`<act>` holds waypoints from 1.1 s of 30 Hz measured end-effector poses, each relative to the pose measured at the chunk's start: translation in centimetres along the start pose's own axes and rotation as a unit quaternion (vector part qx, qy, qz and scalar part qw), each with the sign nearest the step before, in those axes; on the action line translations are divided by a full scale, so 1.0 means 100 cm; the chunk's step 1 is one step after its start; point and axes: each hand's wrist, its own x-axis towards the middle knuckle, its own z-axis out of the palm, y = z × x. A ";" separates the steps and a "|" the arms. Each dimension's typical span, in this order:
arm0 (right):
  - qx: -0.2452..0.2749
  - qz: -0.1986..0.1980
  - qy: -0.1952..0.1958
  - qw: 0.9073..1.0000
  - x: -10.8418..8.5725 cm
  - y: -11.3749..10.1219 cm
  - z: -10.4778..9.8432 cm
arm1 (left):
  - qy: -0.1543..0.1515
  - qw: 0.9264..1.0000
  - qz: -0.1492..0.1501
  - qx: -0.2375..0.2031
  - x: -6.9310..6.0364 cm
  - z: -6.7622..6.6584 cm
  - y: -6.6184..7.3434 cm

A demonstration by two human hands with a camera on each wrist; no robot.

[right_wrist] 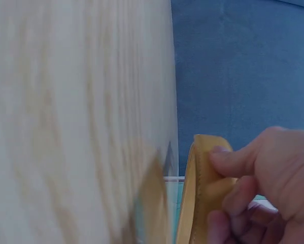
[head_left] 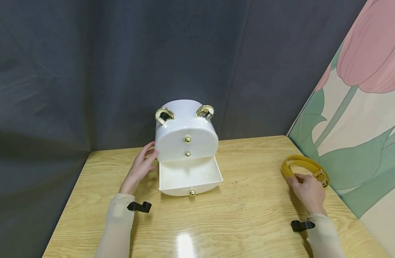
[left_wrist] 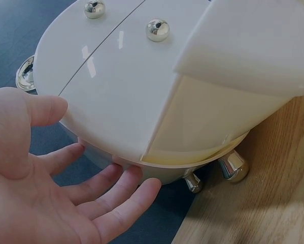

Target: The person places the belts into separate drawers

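Observation:
A white drawer box (head_left: 184, 139) with two gold-rimmed ears and gold ball knobs stands at the back of the table. Its bottom drawer (head_left: 187, 173) is pulled out, and I see nothing lying inside. My left hand (head_left: 141, 165) rests against the box's left side, its fingers spread and loosely bent along the rounded edge in the left wrist view. Over at the table's right side, my right hand (head_left: 308, 190) pinches a coiled yellow belt (head_left: 305, 163) between thumb and fingers. The belt's buckle (head_left: 323, 179) shows just beyond the hand.
The wooden table (head_left: 242, 222) runs up to a dark curtain (head_left: 129, 71) at the back. A wall panel (head_left: 371, 143) printed with pink tulips borders its right side. Short gold feet (left_wrist: 234, 166) hold up the box.

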 end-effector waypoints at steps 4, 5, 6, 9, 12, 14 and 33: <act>0.006 -0.006 0.032 0.999 -0.004 -0.002 -0.004 | 0.002 1.000 -0.001 0.000 0.000 0.000 0.000; 0.009 -0.008 0.038 0.999 -0.005 -0.003 -0.005 | 0.002 1.000 -0.001 0.001 0.000 0.000 0.000; 0.011 -0.010 0.044 0.999 -0.006 -0.004 -0.005 | 0.003 1.000 -0.002 0.002 0.000 0.000 0.000; 0.011 -0.023 0.061 0.998 -0.008 -0.006 -0.007 | 0.003 1.000 -0.003 0.001 -0.001 0.000 0.000; 0.011 -0.035 0.067 0.997 -0.011 -0.009 -0.008 | 0.002 1.000 -0.004 -0.001 -0.001 0.000 0.000; 0.008 -0.046 0.070 0.996 -0.013 -0.012 -0.009 | 0.001 1.000 -0.005 -0.001 -0.001 0.000 0.000; 0.131 -0.143 0.111 0.975 -0.032 -0.050 -0.025 | 0.005 1.000 -0.001 -0.004 -0.001 0.002 0.000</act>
